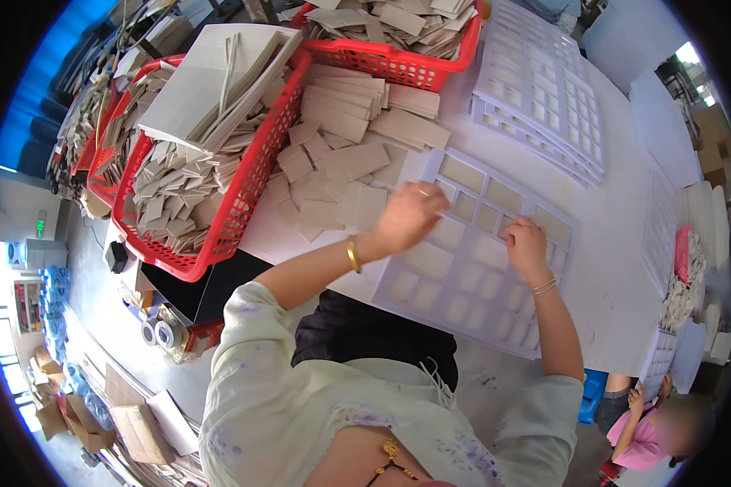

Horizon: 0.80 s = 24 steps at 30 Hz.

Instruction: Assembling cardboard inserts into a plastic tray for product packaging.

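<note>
A white frame panel (430, 306) with rows of rectangular openings lies on the table in front of me; beige cardboard pieces (461, 176) fill openings along its far side. Over the panel's upper left part is my left hand (413, 217), its fingers curled together at the rim of an opening. My right hand (528, 243) is closed too, fingertips down at a small opening in the upper middle. Whether either hand pinches a piece is too small to tell. Loose cardboard rectangles (321, 215) are spread beside my left hand, with stacked strips (333, 114) behind them.
A red basket (260, 172) of cardboard offcuts, topped by large sheets (211, 81), stands at the left. Another red basket (414, 69) is at the back. Several white frame panels (536, 93) are piled at the far right. A person in pink (643, 442) sits at the lower right.
</note>
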Available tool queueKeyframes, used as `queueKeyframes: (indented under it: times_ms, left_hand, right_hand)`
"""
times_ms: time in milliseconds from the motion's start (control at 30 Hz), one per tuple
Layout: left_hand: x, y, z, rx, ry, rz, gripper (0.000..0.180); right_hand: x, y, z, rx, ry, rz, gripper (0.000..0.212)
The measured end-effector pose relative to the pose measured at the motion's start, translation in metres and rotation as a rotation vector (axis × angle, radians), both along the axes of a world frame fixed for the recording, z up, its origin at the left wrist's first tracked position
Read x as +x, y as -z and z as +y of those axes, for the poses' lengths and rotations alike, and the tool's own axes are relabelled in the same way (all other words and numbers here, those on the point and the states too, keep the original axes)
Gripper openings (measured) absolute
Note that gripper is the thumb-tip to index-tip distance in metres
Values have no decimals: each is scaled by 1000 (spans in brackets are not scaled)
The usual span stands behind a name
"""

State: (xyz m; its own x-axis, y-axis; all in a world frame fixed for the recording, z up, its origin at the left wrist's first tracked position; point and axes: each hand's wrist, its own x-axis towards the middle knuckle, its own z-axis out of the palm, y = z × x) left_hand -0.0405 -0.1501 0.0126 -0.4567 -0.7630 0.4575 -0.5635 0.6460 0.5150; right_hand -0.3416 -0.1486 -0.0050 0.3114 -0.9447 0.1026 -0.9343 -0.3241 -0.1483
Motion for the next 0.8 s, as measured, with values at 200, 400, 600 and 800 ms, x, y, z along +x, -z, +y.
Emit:
queueKeyframes:
  times_ms: [200,400,600,800]
  left_hand:
    - [117,19,-25,33,-505,-57,39]
    - [144,23,-8,14,-533,-46,40]
    - [145,21,18,16,-474,15,37]
    - [159,31,36,47,-449,98,33]
  right_hand:
    - [35,-31,-27,-90,-24,173,19]
    - [170,-37,-61,-88,-272,-49,47]
    - [250,2,-100,-199,-435,-39,61]
    - [250,1,-114,-6,-446,125,61]
